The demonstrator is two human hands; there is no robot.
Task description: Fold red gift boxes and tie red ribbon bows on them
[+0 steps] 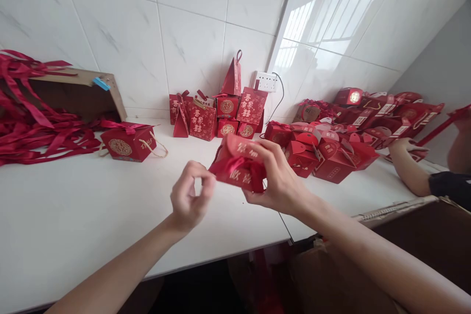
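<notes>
A red gift box with gold characters and a red ribbon bow is held above the white table. My right hand grips it from the right side, fingers over the top and thumb below. At the box's left corner, my left hand has thumb and forefinger pinched together; what lies between the fingertips is too small to make out. Behind the left hand, another red box with a ribbon bow and a twisted cord handle stands on the table.
Red ribbons spill beside an open carton at left. Red boxes are stacked by the wall near a power strip. More boxes crowd the right, where another person's hand reaches in. A cardboard box stands below.
</notes>
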